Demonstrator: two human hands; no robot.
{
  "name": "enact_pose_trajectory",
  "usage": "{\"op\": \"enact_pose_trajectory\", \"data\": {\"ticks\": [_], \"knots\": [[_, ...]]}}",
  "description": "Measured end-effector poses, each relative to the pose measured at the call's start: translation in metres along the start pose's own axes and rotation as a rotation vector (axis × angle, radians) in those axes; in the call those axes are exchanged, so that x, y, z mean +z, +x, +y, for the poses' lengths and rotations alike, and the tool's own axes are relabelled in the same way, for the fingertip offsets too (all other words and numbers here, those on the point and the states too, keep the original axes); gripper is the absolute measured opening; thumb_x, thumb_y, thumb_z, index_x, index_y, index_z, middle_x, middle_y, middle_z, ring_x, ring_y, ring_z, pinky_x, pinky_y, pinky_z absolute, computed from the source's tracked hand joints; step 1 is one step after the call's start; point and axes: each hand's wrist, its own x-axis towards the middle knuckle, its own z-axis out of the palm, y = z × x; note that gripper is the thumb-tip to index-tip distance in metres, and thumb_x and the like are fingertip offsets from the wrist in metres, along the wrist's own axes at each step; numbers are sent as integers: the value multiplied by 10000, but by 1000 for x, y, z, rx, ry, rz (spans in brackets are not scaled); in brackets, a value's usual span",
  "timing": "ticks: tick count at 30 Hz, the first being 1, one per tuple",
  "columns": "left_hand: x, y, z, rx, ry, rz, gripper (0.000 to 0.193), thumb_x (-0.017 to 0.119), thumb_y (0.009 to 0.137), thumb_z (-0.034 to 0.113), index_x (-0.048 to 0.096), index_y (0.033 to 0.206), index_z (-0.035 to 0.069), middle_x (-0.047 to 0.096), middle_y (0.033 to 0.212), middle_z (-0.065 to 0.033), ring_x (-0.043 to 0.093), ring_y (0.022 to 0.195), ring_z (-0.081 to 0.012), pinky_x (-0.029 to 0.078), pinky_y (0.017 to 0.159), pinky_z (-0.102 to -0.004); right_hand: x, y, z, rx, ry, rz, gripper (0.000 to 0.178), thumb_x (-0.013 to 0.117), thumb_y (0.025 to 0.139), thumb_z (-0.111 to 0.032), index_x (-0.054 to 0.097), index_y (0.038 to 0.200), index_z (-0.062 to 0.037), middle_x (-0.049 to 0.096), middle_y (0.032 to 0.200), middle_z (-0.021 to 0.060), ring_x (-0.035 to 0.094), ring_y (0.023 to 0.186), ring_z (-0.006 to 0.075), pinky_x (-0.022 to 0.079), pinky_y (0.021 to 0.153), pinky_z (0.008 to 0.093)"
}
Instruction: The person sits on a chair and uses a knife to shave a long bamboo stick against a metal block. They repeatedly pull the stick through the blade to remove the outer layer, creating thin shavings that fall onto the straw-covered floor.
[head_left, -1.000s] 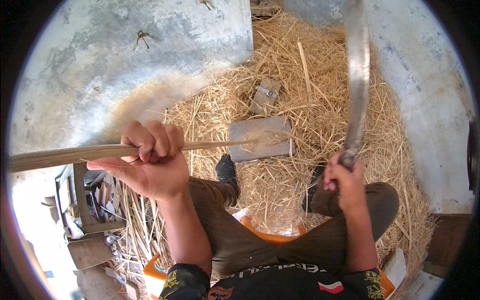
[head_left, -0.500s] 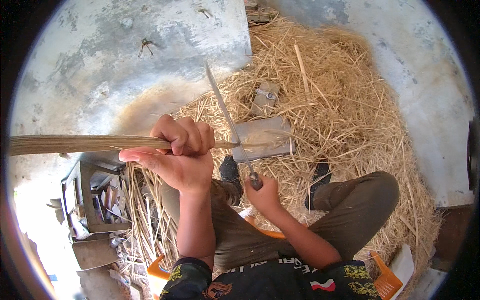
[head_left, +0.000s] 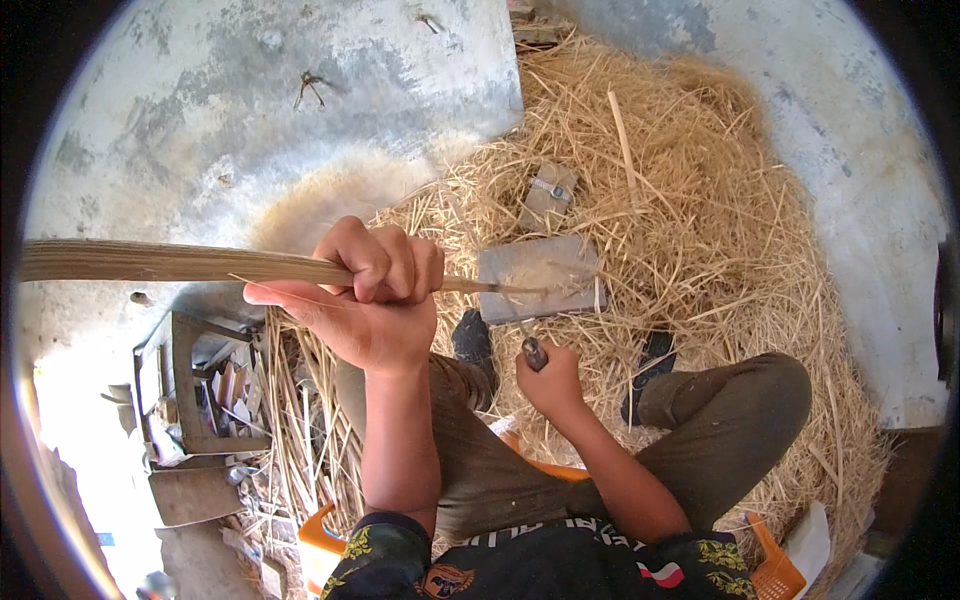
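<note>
My left hand [head_left: 385,300] is closed around a long, ribbed tan bundle of thin strips [head_left: 170,262], perhaps bamboo. The bundle runs off to the left, and its narrow end pokes out past my knuckles to the right. A fine loose fibre crosses my left thumb. In my right hand [head_left: 556,388], low between my knees, is a long-bladed knife [head_left: 535,352]. Its dark handle shows above my fist, while the blade is foreshortened or smeared and hard to make out. Just beyond the knife lies a flat grey block [head_left: 535,258] with shavings on it, under the bundle's tip.
A deep pile of straw-like shavings [head_left: 690,150] spreads over the floor ahead and to the right. A smaller block with a strap [head_left: 548,195] rests on it. At left stand a wooden frame [head_left: 205,445] holding scraps and several long sticks [head_left: 310,400]. Grey walls [head_left: 400,90] rise ahead.
The knife blade, earlier pointing up and away across the bundle's tip, no longer shows clearly there. My right hand has moved slightly right. The whole view has shifted a little.
</note>
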Motion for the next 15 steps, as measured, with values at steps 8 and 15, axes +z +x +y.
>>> {"op": "enact_pose_trajectory", "data": {"ticks": [8, 15], "knots": [[-13, 10, 3, 52, 53, 105, 728, 334, 884, 859, 259, 647, 175, 174, 507, 50, 112, 443, -92, 98, 420, -292, 3, 13, 19, 46, -178, 64, 261, 672, 817, -249, 702, 840, 10, 683, 755, 227, 685, 760, 434, 529, 703, 495], [-11, 6, 3, 45, 20, 85, 726, 345, 884, 856, 260, 642, 177, 173, 506, 50, 103, 452, -90, 93, 439, -294, 16, 16, 47, 66, -34, 82, 243, 649, 814, -184, 644, 752, 51, 615, 617, 231, 640, 601, 400, 495, 623, 477]]}}
